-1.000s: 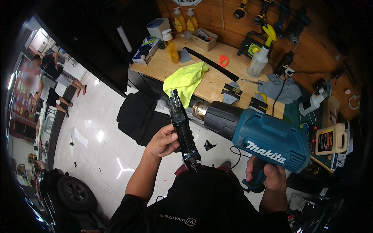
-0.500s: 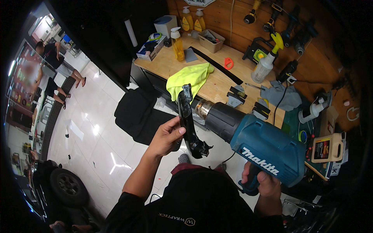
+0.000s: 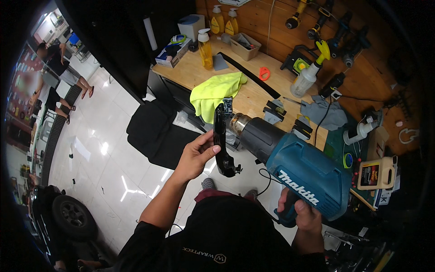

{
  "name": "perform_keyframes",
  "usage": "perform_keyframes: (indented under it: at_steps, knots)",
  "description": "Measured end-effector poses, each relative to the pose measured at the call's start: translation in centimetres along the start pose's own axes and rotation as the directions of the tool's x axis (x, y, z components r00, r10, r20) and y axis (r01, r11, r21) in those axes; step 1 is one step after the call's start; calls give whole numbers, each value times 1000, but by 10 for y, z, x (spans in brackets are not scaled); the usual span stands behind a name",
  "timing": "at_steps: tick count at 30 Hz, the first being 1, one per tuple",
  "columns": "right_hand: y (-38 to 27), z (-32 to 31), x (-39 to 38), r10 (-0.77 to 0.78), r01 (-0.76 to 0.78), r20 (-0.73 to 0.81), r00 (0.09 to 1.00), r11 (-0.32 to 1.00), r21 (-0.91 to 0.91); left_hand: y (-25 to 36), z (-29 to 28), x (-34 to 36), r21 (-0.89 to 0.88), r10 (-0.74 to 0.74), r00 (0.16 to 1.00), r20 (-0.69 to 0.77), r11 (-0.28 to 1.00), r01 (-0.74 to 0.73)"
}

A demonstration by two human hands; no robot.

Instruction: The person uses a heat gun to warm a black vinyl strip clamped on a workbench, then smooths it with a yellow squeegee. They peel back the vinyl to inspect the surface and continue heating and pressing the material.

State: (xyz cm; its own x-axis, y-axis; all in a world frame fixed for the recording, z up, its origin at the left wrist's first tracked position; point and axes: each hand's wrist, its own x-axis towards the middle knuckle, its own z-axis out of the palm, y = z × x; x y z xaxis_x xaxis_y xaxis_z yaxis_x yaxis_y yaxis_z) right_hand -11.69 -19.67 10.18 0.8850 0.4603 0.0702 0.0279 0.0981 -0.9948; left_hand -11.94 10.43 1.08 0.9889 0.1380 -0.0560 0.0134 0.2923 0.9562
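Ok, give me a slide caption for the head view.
Left hand holds black trim piece before blue heat gun gripped by right hand.

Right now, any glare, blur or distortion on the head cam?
Head view: strong fisheye bend and a black vignette at the rim; window glare streaks the white floor; left hand, black trim part and blue heat gun are sharp; a distant person at far left is blurred.

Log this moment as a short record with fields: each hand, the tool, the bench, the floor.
left hand: holds a black trim part upright
right hand: grips the handle of a blue heat gun
nozzle: aimed at the part's upper end, close to it
bench: yellow cloth, spray bottle, grey rag
floor: white tiles, a black mat, a tyre
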Motion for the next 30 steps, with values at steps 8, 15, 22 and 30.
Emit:
perform_keyframes:
  at_steps: [8, 15, 22, 30]
  knots:
    - [-1, -2, -4, 35, -37, -65, 997, 999, -30, -1, 5, 2, 275, 118, 992, -41, 956, -102]
    - [6, -19, -11, 75, -69, -97, 992, 996, 58, 7, -1, 6, 605, 266, 960, -83, 779, -163]
    - [17, -36, -6, 53, -41, -62, 997, 983, 178, 8, 10, 4, 645, 273, 959, -71, 747, -165]
    - [26, -51, -7, -38, 46, -41, 998, 975, 218, 8, 27, 5, 850, 441, 897, 11, 469, -241]
